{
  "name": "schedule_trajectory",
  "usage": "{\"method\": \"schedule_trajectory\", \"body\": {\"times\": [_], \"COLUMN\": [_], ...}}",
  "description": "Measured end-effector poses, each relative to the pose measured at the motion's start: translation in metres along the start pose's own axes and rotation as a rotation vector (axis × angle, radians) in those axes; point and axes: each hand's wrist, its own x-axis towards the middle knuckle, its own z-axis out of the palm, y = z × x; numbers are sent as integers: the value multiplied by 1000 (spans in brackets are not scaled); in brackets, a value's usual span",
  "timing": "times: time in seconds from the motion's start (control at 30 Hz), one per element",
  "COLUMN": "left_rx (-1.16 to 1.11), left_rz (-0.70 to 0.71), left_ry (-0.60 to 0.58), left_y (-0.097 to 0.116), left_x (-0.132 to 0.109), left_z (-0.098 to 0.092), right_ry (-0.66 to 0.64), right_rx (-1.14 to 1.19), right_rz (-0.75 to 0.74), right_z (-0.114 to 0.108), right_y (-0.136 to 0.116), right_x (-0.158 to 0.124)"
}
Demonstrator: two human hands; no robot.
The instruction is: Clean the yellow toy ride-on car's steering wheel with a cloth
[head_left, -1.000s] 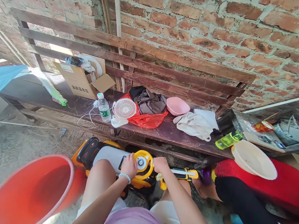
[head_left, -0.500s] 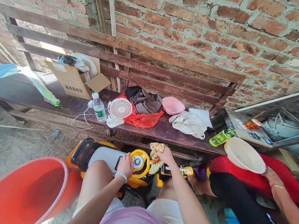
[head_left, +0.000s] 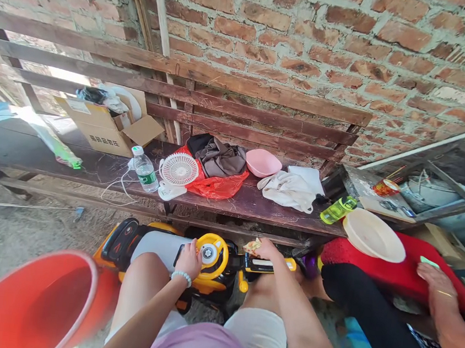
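A yellow and black toy ride-on car [head_left: 153, 249] stands on the ground between my knees. My left hand [head_left: 188, 259], with a bead bracelet on the wrist, grips the left side of its yellow steering wheel [head_left: 211, 256]. My right hand [head_left: 268, 252] is closed on a crumpled yellowish cloth [head_left: 252, 246] and rests on the car's right side, just right of the wheel.
A dark wooden bench [head_left: 254, 204] against the brick wall carries a cardboard box [head_left: 102, 127], water bottle [head_left: 144, 169], small white fan [head_left: 178, 171], red bag [head_left: 214, 185], pink bowl [head_left: 262, 162] and white cloth [head_left: 287, 189]. An orange bucket [head_left: 28, 302] stands at lower left. Another person's hand [head_left: 437, 281] and dark leg [head_left: 367, 315] are at right.
My right hand lifted the cloth off the steering wheel, raised it, then lowered it onto the car's right side. The view drifted left; the other person's hand came into view.
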Motion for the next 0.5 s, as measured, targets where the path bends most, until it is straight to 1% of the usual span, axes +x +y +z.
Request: {"method": "schedule_trajectory", "body": {"times": [0.07, 0.13, 0.2, 0.23, 0.3, 0.43, 0.5], "left_rx": [-8, -17, -29, -36, -48, -36, -20], "left_rz": [-3, 6, 19, 19, 12, 0, 4], "left_ry": [3, 13, 21, 23, 24, 17, 13], "left_y": [-1, -1, 1, 1, 3, 4, 4], "left_x": [2, 3, 3, 2, 1, -1, -1], "left_z": [2, 4, 5, 5, 4, 2, 1], "right_ry": [15, 51, 67, 61, 24, -112, -163], "right_rx": [-42, -69, -84, -85, -73, -1, 13], "right_rz": [71, 118, 136, 131, 95, -14, -57], "right_z": [-25, -44, -49, -46, -30, 16, 33], "right_y": [32, 57, 66, 63, 42, -30, -60], "right_x": [-7, -16, -23, -24, -19, 5, 15]}}
